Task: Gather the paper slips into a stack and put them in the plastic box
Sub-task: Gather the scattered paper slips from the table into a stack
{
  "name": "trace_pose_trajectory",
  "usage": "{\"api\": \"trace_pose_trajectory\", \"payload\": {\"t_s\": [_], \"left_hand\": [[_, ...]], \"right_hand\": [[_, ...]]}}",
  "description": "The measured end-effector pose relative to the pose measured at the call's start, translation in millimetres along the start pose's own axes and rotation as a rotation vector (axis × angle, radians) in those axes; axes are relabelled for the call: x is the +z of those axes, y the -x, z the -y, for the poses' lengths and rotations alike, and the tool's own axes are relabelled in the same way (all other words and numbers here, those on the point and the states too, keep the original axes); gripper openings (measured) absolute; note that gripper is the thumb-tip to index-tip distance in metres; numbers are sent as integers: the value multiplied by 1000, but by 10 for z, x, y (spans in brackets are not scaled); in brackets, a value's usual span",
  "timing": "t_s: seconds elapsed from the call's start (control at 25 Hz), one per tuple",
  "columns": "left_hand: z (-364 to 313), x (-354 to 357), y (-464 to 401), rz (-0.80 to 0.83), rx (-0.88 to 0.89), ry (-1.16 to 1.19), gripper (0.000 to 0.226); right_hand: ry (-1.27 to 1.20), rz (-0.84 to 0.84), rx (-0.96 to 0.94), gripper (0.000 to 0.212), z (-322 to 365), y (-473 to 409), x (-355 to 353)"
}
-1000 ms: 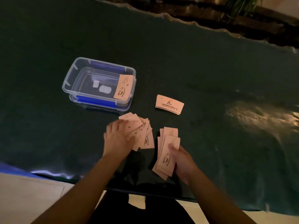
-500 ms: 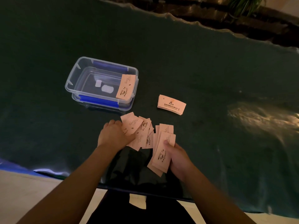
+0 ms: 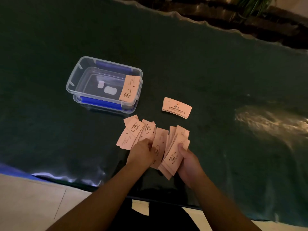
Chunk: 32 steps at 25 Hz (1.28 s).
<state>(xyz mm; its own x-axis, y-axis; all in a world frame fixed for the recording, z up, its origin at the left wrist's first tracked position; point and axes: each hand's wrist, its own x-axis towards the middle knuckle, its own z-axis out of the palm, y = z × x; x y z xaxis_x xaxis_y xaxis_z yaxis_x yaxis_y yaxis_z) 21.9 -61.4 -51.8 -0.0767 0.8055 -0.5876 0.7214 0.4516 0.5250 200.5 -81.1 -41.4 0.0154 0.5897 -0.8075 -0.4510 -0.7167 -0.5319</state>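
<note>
Pale pink paper slips printed with a coffee cup lie fanned on the dark green table cover. My left hand (image 3: 143, 151) pinches the near end of one slip (image 3: 159, 147) beside the loose pile (image 3: 133, 132). My right hand (image 3: 186, 160) grips a fanned bundle of slips (image 3: 173, 154), thumb on top. The clear plastic box (image 3: 73, 82) with blue clips stands at the far left, one slip (image 3: 129, 88) leaning on its right rim. A small neat stack of slips (image 3: 177, 107) lies apart, beyond my right hand.
The green table cover (image 3: 216, 80) spreads wide around the slips, with a shiny glare patch (image 3: 270, 120) at the right. The table's near edge (image 3: 70, 180) runs just below my wrists, pale floor beyond. Plants and dark ledges sit past the far edge.
My left hand has slid right off the loose pile toward my right hand, drawing a slip along. My right hand's bundle has shifted slightly left and fanned wider.
</note>
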Motion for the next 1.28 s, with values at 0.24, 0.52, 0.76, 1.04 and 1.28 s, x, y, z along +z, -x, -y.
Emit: {"api": "trace_pose_trajectory", "payload": {"t_s": [0.24, 0.52, 0.76, 1.04, 1.28], "left_hand": [[-15, 112, 80, -36, 19, 27, 37], [-177, 186, 181, 105, -14, 367, 30], [-109, 168, 216, 236, 22, 417, 27], [253, -370, -105, -376, -15, -218, 76], [361, -506, -333, -188, -178, -275, 96]], "right_hand": [[88, -80, -61, 18, 14, -4, -33], [327, -89, -62, 18, 55, -14, -42], [497, -112, -103, 26, 21, -61, 64], [438, -146, -81, 19, 71, -80, -48], [428, -165, -90, 14, 94, -73, -78]]}}
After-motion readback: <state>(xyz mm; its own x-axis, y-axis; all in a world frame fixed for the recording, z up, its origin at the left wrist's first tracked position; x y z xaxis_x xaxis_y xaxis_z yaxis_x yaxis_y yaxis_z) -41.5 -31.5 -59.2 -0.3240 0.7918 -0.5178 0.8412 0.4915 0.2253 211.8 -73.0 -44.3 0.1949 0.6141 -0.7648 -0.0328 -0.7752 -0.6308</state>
